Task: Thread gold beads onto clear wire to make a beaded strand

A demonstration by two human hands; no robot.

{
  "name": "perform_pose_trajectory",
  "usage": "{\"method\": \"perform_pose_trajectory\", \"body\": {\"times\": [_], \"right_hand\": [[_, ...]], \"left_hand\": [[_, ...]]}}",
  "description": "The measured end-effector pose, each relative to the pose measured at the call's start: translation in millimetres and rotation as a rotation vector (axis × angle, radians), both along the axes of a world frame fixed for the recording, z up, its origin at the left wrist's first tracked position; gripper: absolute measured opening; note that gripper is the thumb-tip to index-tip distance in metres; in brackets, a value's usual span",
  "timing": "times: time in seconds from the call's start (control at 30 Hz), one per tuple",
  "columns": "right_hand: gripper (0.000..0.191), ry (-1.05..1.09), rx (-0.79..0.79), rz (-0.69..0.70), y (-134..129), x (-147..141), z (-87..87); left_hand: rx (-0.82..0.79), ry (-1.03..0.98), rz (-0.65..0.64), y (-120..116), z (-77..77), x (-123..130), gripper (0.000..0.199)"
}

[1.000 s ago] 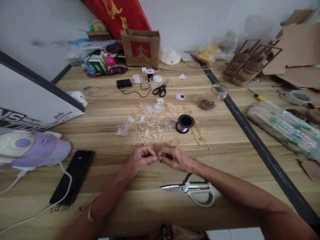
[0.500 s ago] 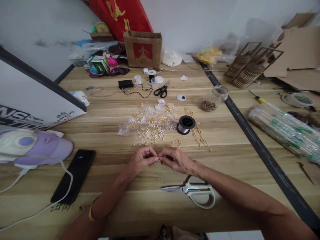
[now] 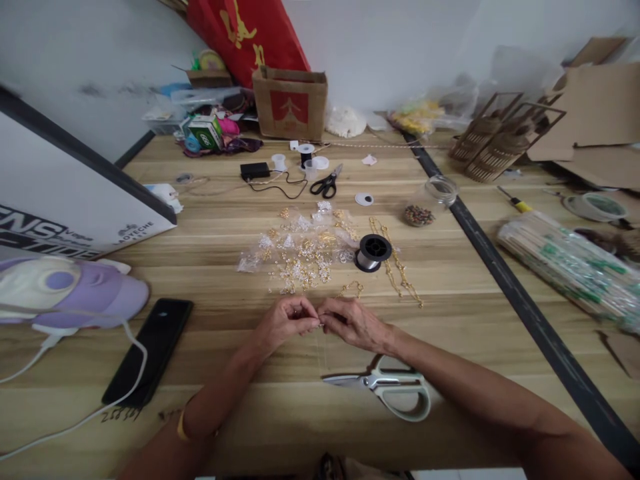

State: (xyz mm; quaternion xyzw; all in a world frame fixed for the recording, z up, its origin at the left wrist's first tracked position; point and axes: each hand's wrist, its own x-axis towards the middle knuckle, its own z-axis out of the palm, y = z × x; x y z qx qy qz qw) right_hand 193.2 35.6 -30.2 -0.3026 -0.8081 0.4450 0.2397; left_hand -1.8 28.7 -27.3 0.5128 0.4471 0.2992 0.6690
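My left hand (image 3: 286, 323) and my right hand (image 3: 354, 323) meet fingertip to fingertip above the wooden table. Both are pinched on a tiny shiny bead piece (image 3: 321, 325), partly hidden by the fingers; a thin clear thread hangs below it. Just beyond lies a pile of gold and silver beads (image 3: 303, 267) with small plastic bags. A black spool of wire (image 3: 373, 253) stands right of the pile, beside a gold chain (image 3: 396, 270). A short gold chain piece (image 3: 352, 289) is behind my right hand. Light-handled scissors (image 3: 395, 383) lie under my right forearm.
On the left are a black phone (image 3: 148, 352), a white cable and a purple device (image 3: 110, 293). Farther back are black scissors (image 3: 326, 185), a glass jar of beads (image 3: 430, 202) and a paper bag (image 3: 290, 107). Wrapped sticks (image 3: 570, 267) lie at the right.
The view has shifted slightly. Both hands stay together, with only a small change in the fingers around the tiny piece.
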Motion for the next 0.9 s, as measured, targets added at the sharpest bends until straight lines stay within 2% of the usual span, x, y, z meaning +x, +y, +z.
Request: {"method": "perform_pose_trajectory", "body": {"times": [0.37, 0.9], "right_hand": [[0.014, 0.027, 0.003, -0.009, -0.4, -1.9, -0.7], [0.014, 0.008, -0.016, -0.003, -0.8, 0.3, 0.6]], "left_hand": [[0.001, 0.054, 0.049, -0.6, -0.5, 3.4, 0.024], [0.019, 0.047, 0.037, -3.5, -2.6, 2.4, 0.022]]}}
